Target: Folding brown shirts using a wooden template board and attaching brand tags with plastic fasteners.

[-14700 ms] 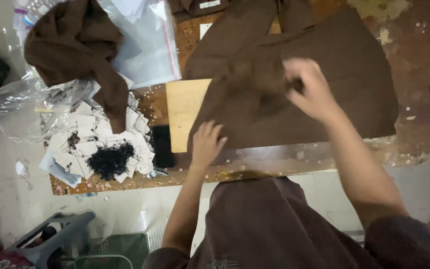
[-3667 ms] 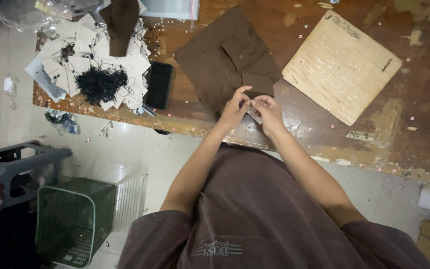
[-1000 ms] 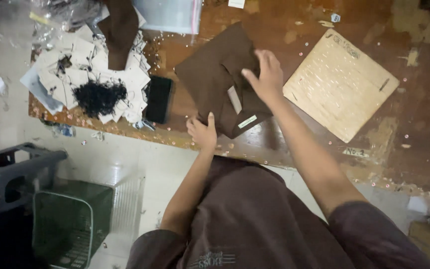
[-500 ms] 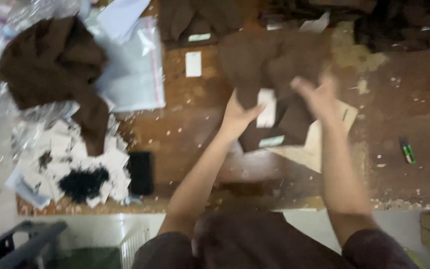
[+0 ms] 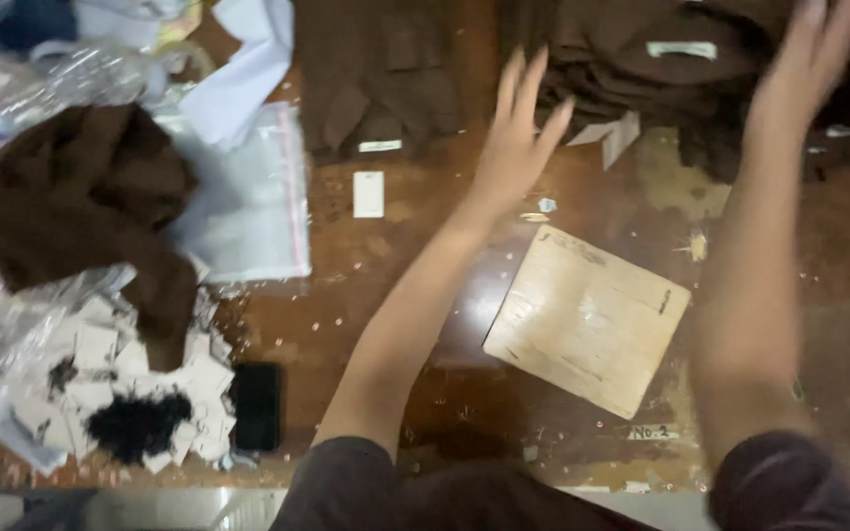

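Two bare hands are up over a scuffed brown wooden worktop (image 5: 425, 295), and nothing is gripped in either one.

Starting at the far left, a crumpled dark brown garment (image 5: 81, 211) is heaped on crinkly clear plastic, one end trailing down toward a scatter of small white card tags (image 5: 100, 359). On those tags sits a little clump of black thread scraps (image 5: 135, 425), and just beside it lies a black rectangular phone (image 5: 256, 406). Above that, a flat clear plastic bag with a pink seal strip (image 5: 248, 197) lies partly under the garment.

Moving toward the middle, a folded dark brown piece of clothing with a white label (image 5: 376, 84) lies at the top, and a single small white rectangular tag (image 5: 368, 194) lies on bare wood just below it.

Next comes the left hand (image 5: 518, 133), fingers spread wide and open, hovering near the left edge of the stack of folded dark brown garments (image 5: 671, 69) at the top right. Can't tell for sure if the fingertips touch the fabric. Below and between the two forearms, a pale square plywood board (image 5: 587, 320) lies flat and tilted on the worktop, well clear of both hands.

Far right, the right hand (image 5: 809, 64) is blurred, fingers open, over the stack's right part. The hands are well apart.
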